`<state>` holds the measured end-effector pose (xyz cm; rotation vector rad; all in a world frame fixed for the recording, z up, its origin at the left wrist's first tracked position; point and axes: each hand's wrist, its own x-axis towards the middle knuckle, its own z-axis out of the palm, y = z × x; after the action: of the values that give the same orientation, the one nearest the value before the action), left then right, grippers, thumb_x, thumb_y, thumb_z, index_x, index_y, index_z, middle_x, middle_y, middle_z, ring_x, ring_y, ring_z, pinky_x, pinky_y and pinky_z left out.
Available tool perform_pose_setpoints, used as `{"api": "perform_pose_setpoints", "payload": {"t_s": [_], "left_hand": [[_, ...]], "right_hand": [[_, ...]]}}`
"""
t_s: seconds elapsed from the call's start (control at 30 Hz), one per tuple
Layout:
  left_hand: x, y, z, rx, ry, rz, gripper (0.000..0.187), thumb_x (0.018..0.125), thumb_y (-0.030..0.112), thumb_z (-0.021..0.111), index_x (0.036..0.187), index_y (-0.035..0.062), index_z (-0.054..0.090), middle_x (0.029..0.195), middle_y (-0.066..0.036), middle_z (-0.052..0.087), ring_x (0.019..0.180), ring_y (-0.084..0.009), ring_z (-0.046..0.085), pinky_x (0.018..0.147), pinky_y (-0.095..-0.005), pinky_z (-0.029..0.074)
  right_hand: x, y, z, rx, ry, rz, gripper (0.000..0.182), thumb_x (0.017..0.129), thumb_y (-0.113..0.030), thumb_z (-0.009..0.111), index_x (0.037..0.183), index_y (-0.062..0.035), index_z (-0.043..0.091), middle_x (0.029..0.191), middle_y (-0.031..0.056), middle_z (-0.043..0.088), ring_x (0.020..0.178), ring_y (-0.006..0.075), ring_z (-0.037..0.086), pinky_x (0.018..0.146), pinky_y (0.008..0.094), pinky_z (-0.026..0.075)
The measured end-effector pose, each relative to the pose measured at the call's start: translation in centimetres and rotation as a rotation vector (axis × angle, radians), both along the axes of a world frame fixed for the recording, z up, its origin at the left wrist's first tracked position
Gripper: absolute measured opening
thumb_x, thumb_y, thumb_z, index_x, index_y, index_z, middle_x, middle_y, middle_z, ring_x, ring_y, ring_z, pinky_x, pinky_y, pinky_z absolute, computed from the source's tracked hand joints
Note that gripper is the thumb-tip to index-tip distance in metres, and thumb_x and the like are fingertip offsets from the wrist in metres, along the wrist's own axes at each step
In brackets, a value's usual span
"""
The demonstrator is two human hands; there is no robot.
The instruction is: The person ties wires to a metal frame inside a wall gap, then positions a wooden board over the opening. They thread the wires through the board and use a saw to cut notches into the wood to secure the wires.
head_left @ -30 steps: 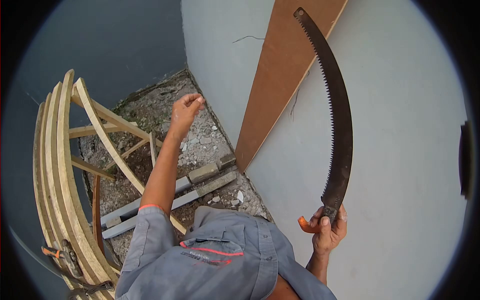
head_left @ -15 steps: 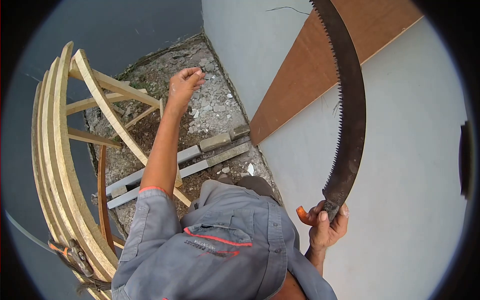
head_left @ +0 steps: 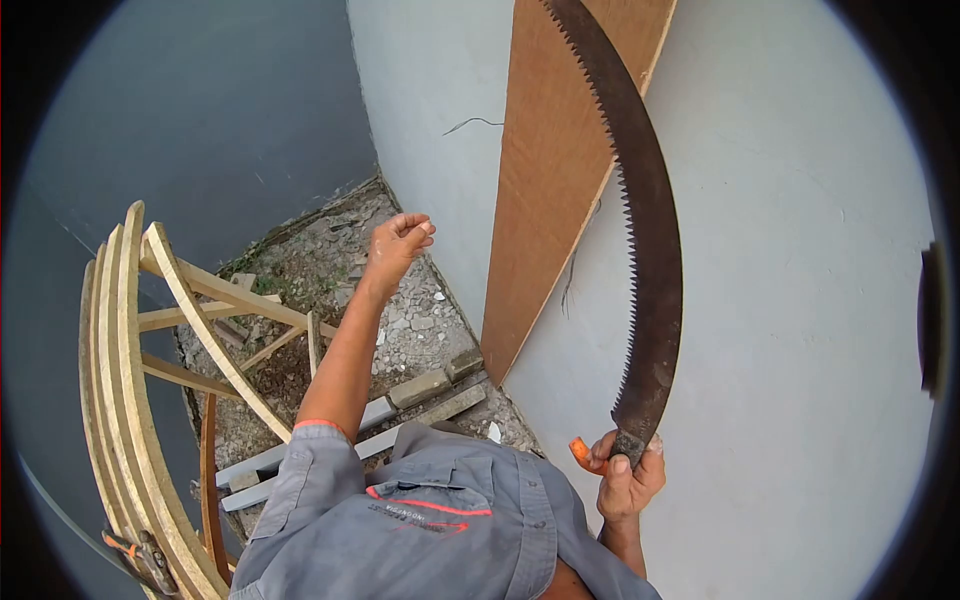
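On the right, my right hand [head_left: 630,485] is wrapped round the handle of a large curved pruning saw [head_left: 652,270]. An orange handle end [head_left: 586,456] pokes out beside the thumb. The dark blade rises upright, teeth facing left, and its tip runs out of the top of the view. My left hand [head_left: 398,250] is raised ahead of me over the rubble, away from the saw. Its thumb and fingers are pinched together; whether something small sits between them cannot be made out.
At left stands a curved timber frame [head_left: 130,380] with cross braces, orange-handled pliers [head_left: 122,545] and another metal tool [head_left: 155,565] on it. A brown board [head_left: 555,180] leans on the pale wall [head_left: 790,300]. Concrete bars [head_left: 420,388] lie on broken rubble [head_left: 415,315].
The view has shifted, so the timber frame and rubble sit lower and the brown board further left and more upright. The saw stays in my right hand; my left hand stays raised and pinched.
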<state>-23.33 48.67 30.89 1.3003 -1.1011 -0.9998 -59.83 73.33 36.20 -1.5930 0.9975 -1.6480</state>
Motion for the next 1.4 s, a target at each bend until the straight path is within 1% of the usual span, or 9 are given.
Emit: {"api": "perform_pose_setpoints", "payload": {"t_s": [0.3,0.43,0.5,0.6,0.7,0.8,0.97,1.2,1.4], "left_hand": [[-3.6,-7.0,2.2,-0.070,0.074,-0.076,0.038,0.101,0.030,0.061,0.122,-0.0017,0.064,0.111,-0.013,0.073,0.098,-0.0205,0.069,0.086,-0.0326,0.053],[-3.0,-10.0,1.9,-0.150,0.082,-0.149,0.038,0.102,0.029,0.059,0.122,-0.0027,0.064,0.111,-0.013,0.073,0.098,-0.0215,0.070,0.089,-0.0343,0.053],[-2.8,-11.1,1.6,-0.204,0.082,-0.187,0.037,0.103,0.027,0.057,0.121,-0.0042,0.064,0.110,-0.015,0.072,0.097,-0.0221,0.070,0.088,-0.0343,0.053],[-2.8,-12.3,2.2,-0.368,0.110,-0.323,0.039,0.105,0.026,0.052,0.121,-0.0080,0.063,0.105,-0.018,0.071,0.097,-0.0235,0.070,0.090,-0.0352,0.054],[-3.5,-13.5,2.8,-0.478,0.171,-0.530,0.041,0.100,0.027,0.066,0.120,-0.0085,0.062,0.110,-0.016,0.070,0.102,-0.0210,0.068,0.094,-0.0347,0.053],[-3.9,-16.0,2.5,-0.519,0.105,-0.706,0.041,0.092,0.021,0.077,0.118,-0.0070,0.064,0.110,-0.014,0.071,0.100,-0.0192,0.067,0.092,-0.0346,0.054],[-4.1,-17.4,5.7,-0.544,0.010,-0.889,0.042,0.092,0.017,0.076,0.122,-0.0083,0.061,0.110,-0.011,0.070,0.097,-0.0183,0.067,0.091,-0.0337,0.053],[-7.4,-16.4,5.2,-0.464,0.377,-0.942,0.036,0.097,0.017,0.070,0.121,-0.0083,0.062,0.107,-0.013,0.071,0.099,-0.0160,0.066,0.090,-0.0324,0.052],[-9.2,-15.0,5.9,-0.416,0.602,-0.884,0.030,0.103,0.017,0.060,0.120,-0.0089,0.060,0.102,-0.007,0.068,0.091,-0.0094,0.062,0.081,-0.0246,0.049]], "right_hand": [[1.2,-2.3,2.5,-0.142,0.376,0.089,0.042,0.086,-0.016,0.073,0.118,0.0109,0.067,0.081,0.0186,0.067,0.058,0.0219,0.061,0.054,0.0321,0.048],[3.3,-3.3,1.5,-0.061,0.222,0.073,0.045,0.094,-0.027,0.068,0.119,0.0104,0.065,0.075,0.0136,0.069,0.064,0.0184,0.067,0.058,0.0289,0.051],[3.5,-3.3,0.9,0.000,0.189,0.063,0.041,0.089,-0.020,0.071,0.117,0.0104,0.067,0.092,0.0207,0.073,0.077,0.0281,0.074,0.069,0.0316,0.056],[5.0,-3.8,1.4,0.154,0.069,-0.073,0.046,0.091,-0.033,0.073,0.112,0.0083,0.069,0.076,0.0159,0.072,0.067,0.0220,0.071,0.064,0.0306,0.055],[7.0,-4.4,0.9,0.060,-0.122,-0.331,0.056,0.087,-0.048,0.078,0.109,0.0030,0.071,0.063,0.0106,0.066,0.054,0.0173,0.065,0.052,0.0287,0.050],[9.4,-5.0,1.6,-0.098,-0.258,-0.448,0.058,0.090,-0.040,0.076,0.106,0.0121,0.055,0.070,0.0173,0.059,0.052,0.0192,0.056,0.047,0.0323,0.049],[16.6,-7.1,5.9,-0.106,0.033,-0.769,0.050,0.091,-0.039,0.074,0.101,0.0065,0.059,0.065,0.0104,0.056,0.053,0.0158,0.054,0.048,0.0291,0.045],[19.7,-10.6,5.6,-0.035,1.053,-0.845,0.039,0.086,-0.024,0.074,0.116,0.0002,0.070,0.069,0.0084,0.060,0.056,0.0227,0.057,0.055,0.0342,0.045],[17.7,-10.0,5.7,-0.156,1.106,-0.811,0.041,0.087,-0.024,0.071,0.122,-0.0028,0.069,0.069,0.0070,0.055,0.055,0.0218,0.052,0.055,0.0353,0.040]]}}
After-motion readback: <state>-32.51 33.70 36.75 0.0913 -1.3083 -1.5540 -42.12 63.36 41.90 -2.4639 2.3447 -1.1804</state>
